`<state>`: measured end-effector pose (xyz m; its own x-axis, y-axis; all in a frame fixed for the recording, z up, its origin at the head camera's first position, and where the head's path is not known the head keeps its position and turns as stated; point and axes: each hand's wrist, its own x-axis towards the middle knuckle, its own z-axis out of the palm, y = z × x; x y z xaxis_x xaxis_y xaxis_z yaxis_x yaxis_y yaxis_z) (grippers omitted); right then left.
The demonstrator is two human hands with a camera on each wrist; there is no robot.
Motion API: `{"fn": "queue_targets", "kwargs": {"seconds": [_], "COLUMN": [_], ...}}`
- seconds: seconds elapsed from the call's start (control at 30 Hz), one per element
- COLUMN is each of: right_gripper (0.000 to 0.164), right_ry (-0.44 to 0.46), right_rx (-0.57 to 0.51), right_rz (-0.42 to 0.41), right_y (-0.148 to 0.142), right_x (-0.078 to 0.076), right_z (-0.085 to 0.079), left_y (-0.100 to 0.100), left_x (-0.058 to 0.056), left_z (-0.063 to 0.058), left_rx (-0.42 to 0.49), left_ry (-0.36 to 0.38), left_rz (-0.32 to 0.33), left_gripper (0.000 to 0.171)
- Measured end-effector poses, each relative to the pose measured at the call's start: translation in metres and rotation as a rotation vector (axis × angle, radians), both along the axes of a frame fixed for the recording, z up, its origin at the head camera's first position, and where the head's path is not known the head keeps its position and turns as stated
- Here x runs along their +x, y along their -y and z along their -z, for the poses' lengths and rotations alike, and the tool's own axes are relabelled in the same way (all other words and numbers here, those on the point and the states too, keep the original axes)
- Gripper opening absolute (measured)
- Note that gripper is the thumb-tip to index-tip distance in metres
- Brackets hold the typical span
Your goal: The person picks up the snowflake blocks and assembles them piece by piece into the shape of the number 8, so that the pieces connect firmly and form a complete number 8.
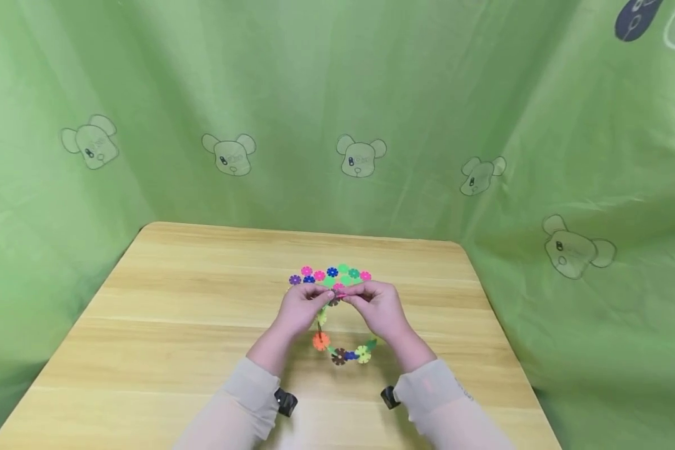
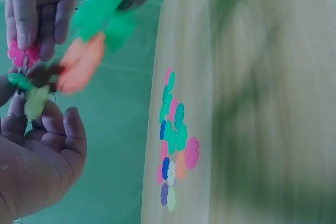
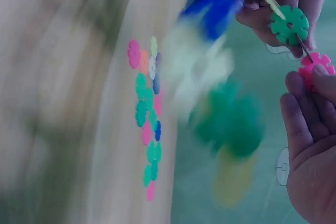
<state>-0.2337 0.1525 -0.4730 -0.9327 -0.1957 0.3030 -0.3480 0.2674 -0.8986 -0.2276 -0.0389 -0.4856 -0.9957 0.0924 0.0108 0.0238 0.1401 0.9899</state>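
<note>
A chain of colourful plastic flower discs hangs in a loop below both hands, with an orange disc (image 1: 321, 341) at its left and a brown disc (image 1: 339, 357) at its bottom. My left hand (image 1: 300, 309) pinches the chain's upper end by a green disc (image 3: 290, 25). Opposite it, my right hand (image 1: 379, 310) pinches a pink flower disc (image 3: 316, 70) between thumb and fingers. Something thin and dark shows between the green and pink discs; whether they touch I cannot tell. Close to the wrist cameras, the hanging discs are blurred, including a blue disc (image 3: 215, 6).
Several loose flower discs lie flat on the wooden table (image 1: 174, 300) beyond the hands, among them a purple disc (image 1: 295, 280) and a pink disc (image 2: 192, 153). A green curtain (image 1: 292, 81) with mouse-head drawings surrounds the table's back and sides.
</note>
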Motion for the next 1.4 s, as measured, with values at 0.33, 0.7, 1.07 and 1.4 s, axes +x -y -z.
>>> {"fn": "queue_targets", "kwargs": {"seconds": [0.33, 0.7, 1.07, 1.4], "right_gripper": [0.019, 0.039, 0.040, 0.029], "right_ry": [0.173, 0.066, -0.159, 0.060], "right_rx": [0.221, 0.586, 0.776, 0.688], "right_rz": [0.083, -0.043, -0.044, 0.074], "right_y": [-0.031, -0.020, -0.010, -0.022], "right_x": [-0.033, -0.034, -0.028, -0.024], "right_z": [0.041, 0.098, 0.103, 0.109], "left_y": [0.013, 0.022, 0.021, 0.016], "left_x": [-0.002, -0.004, -0.003, -0.003], "left_z": [0.004, -0.002, 0.000, 0.002], "left_rx": [-0.044, 0.103, 0.119, 0.125], "left_ry": [0.010, 0.029, 0.031, 0.045], "left_rz": [-0.058, -0.212, -0.205, -0.198], "left_gripper": [0.014, 0.020, 0.019, 0.018]}}
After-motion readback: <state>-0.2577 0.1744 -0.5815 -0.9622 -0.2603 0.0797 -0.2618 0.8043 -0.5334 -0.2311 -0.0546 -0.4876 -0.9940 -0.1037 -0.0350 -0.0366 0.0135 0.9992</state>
